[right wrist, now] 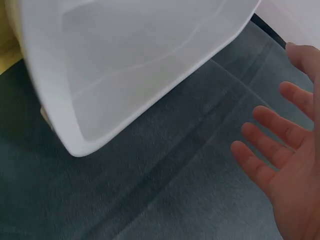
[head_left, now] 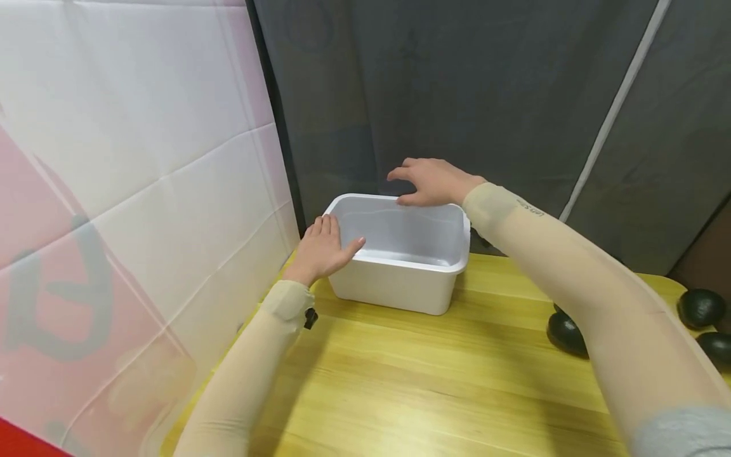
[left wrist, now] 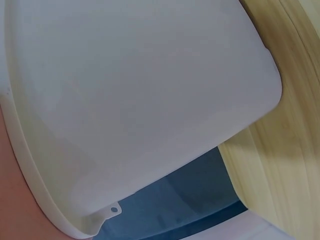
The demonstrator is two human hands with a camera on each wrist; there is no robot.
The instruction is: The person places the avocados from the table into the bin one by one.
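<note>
A white plastic tub [head_left: 394, 285] stands empty at the back left of a wooden table [head_left: 428, 381]. My left hand [head_left: 325, 247] lies with straight fingers on the tub's near-left rim. In the left wrist view the tub's outer wall [left wrist: 140, 100] fills the frame, with a strip of my left hand [left wrist: 7, 200] at the lower left edge. My right hand [head_left: 434, 181] is over the far rim, fingers relaxed and spread. In the right wrist view my right hand [right wrist: 280, 145] is open and apart from the tub [right wrist: 125, 65], holding nothing.
Three dark green rounded objects [head_left: 565, 333] [head_left: 701, 308] [head_left: 716, 348] lie at the table's right side. A grey curtain [head_left: 457, 95] hangs close behind the tub. A white and pink sheet [head_left: 114, 190] walls the left side.
</note>
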